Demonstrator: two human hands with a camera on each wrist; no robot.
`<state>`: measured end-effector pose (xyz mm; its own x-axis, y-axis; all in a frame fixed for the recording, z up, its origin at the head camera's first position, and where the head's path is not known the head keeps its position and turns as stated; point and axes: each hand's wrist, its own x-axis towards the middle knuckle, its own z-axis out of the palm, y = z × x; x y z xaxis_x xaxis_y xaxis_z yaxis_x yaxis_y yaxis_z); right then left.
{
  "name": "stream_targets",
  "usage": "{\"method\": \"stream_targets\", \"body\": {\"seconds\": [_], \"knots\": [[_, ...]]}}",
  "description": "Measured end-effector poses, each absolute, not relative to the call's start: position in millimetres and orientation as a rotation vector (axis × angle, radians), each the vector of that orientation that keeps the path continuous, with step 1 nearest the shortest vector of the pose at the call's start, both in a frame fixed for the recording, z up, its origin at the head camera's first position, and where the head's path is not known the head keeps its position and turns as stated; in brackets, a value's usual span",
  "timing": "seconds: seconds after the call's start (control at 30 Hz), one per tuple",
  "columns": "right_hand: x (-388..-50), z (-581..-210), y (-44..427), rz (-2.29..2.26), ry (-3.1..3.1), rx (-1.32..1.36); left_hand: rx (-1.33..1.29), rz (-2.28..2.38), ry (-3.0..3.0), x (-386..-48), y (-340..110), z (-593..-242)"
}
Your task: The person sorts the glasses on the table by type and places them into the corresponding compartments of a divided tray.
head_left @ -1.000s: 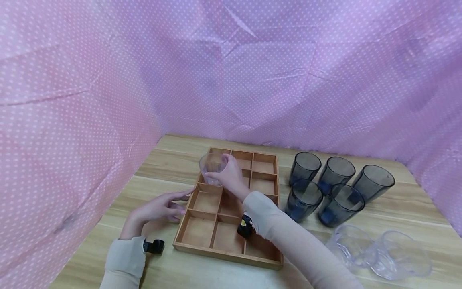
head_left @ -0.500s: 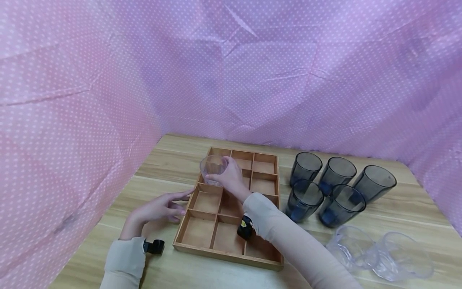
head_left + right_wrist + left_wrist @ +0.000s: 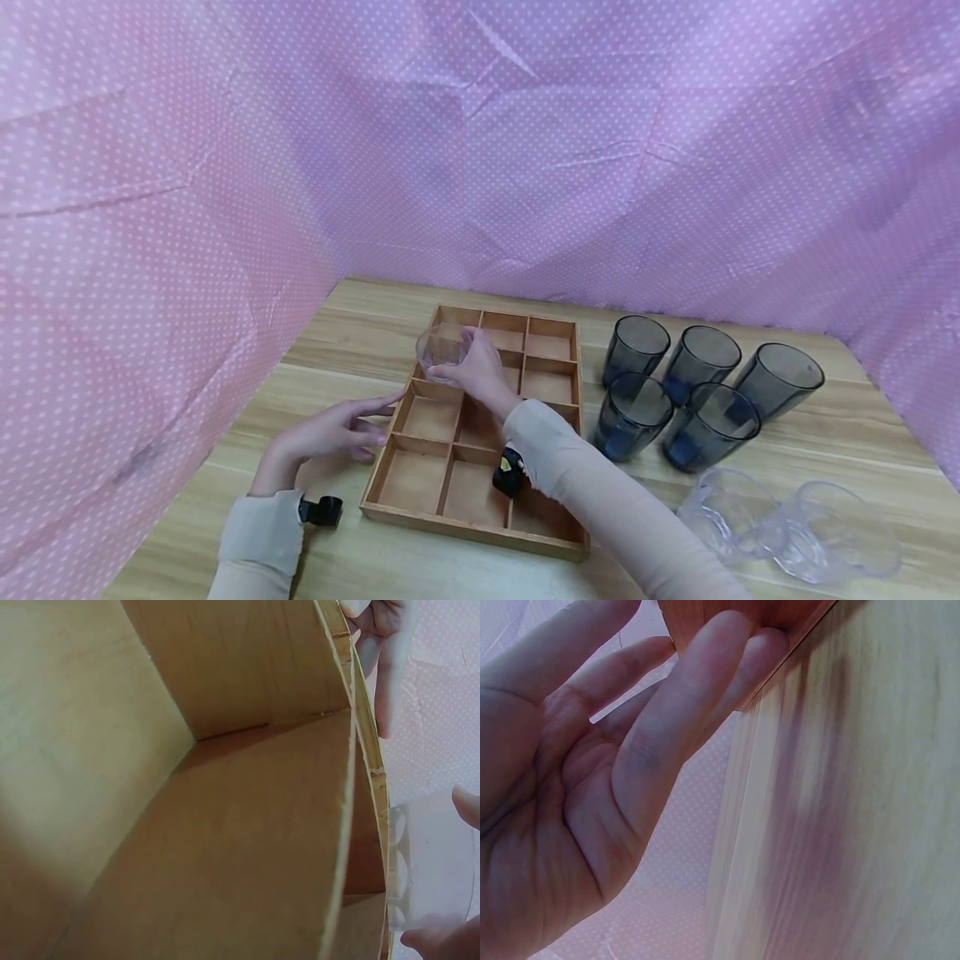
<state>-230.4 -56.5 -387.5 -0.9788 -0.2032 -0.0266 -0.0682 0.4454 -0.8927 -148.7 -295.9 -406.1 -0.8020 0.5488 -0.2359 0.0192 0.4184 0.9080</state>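
My right hand [image 3: 477, 371] grips a clear glass [image 3: 435, 346] by its side, thumb and fingers around it. The glass stands upright at a left-column compartment, toward the back of the wooden divided tray [image 3: 472, 531]. In the right wrist view the base of the clear glass [image 3: 431, 862] is beside the dividers; whether it touches the compartment floor I cannot tell. With loosely extended fingers, my left hand [image 3: 333, 429] touches the tray's left outer wall. The left wrist view shows that hand [image 3: 585, 780] holding nothing, its fingertips at the wooden wall [image 3: 780, 619].
Several dark grey glasses [image 3: 697, 367] stand grouped right of the tray. Two clear glasses [image 3: 832, 533] are nearer the front right, close together. Pink dotted cloth [image 3: 480, 167] hangs around the wooden table [image 3: 330, 333] at the back and sides.
My right hand has lowered the clear glass slightly toward the tray compartment. The left hand has stayed in place against the tray's side.
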Motion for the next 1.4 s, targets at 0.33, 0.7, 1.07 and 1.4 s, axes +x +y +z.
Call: {"method": "stream_targets", "body": {"seconds": [0.33, 0.7, 1.07, 1.4], "knots": [[-221, -374, -47, -1.543, 2.525, -0.233, 0.478, 1.383, 2.155, -149, -296, -407], [-204, -362, -28, -1.569, 2.553, -0.307, 0.496, 1.374, 2.153, -148, -296, -407], [-183, -351, -9, -1.739, 2.393, -0.333, 0.492, 1.38, 2.136, -148, -296, -407], [-163, -347, 7, -1.805, 2.345, -0.379, 0.505, 1.372, 2.139, -149, -296, -407]]}}
